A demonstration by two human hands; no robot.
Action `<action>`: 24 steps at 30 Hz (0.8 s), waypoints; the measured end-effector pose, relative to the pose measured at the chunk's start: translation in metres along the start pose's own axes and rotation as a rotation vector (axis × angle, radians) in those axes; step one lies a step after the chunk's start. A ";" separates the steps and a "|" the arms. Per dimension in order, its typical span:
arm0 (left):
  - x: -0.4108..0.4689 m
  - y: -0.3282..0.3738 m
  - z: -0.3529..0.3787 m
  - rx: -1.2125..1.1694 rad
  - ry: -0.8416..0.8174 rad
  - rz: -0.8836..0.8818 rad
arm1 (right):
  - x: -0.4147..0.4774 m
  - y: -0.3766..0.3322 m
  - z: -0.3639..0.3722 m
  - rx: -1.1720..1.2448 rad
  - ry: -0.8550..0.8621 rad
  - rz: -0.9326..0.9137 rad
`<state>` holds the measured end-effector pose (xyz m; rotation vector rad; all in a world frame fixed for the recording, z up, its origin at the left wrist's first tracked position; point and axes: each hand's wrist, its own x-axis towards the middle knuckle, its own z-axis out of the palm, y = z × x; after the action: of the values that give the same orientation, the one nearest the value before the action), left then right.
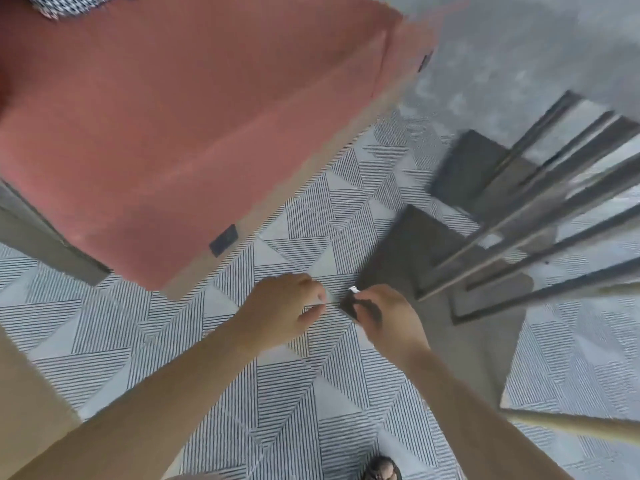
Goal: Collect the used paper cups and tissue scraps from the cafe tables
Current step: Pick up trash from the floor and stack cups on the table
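The head view looks steeply down at a floor of grey tiles with black-and-white striped triangle patterns point(277, 393). Both bare forearms reach forward and down toward it.

The left hand point(280, 308) hovers low over the tiles, fingers curled in toward the thumb; whether anything lies between the fingertips cannot be told, as the picture is blurred there. The right hand point(388, 317) sits just beside it, fingers closed around a small dark flat object point(351, 304), with a small white scrap, apparently tissue point(354, 289), showing at the top of the grip beside the thumb. The scrap is too small and blurred to identify further. The two hands are near each other but not touching.

A large terracotta-pink upholstered seat point(173, 133) fills the upper left, with dark square feet showing at its lower edge. A patch of black-and-white houndstooth fabric point(65, 3) lies at its top edge. At right, dark metal legs point(554, 202) run down to dark flat square base plates point(415, 247) resting on the tiles; the right hand is just beside the nearest plate. A pale wooden desk edge point(571, 426) crosses the lower right. A dark sandalled foot point(382, 469) shows at the bottom edge.

No cups or containers are in view.
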<state>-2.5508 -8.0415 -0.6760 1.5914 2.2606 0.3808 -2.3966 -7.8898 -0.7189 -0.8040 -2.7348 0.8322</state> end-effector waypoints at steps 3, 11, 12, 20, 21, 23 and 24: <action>0.034 -0.033 0.060 0.034 -0.036 0.018 | 0.025 0.054 0.046 -0.075 -0.010 -0.011; 0.090 -0.102 0.205 0.043 -0.131 -0.096 | 0.065 0.176 0.141 -0.160 -0.105 0.042; 0.091 -0.106 0.215 0.036 -0.142 -0.111 | 0.065 0.185 0.148 -0.151 -0.112 0.061; 0.097 -0.113 0.239 -0.037 -0.159 -0.211 | 0.074 0.211 0.185 -0.140 -0.221 0.116; 0.100 -0.112 0.241 -0.042 -0.163 -0.212 | 0.076 0.215 0.188 -0.147 -0.225 0.117; 0.103 -0.111 0.245 -0.045 -0.178 -0.208 | 0.082 0.224 0.192 -0.174 -0.234 0.126; 0.105 -0.110 0.247 -0.048 -0.185 -0.206 | 0.085 0.228 0.193 -0.182 -0.236 0.141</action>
<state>-2.5708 -7.9752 -0.9575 1.2967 2.2273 0.2219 -2.4256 -7.7748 -1.0057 -1.0030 -3.0256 0.7547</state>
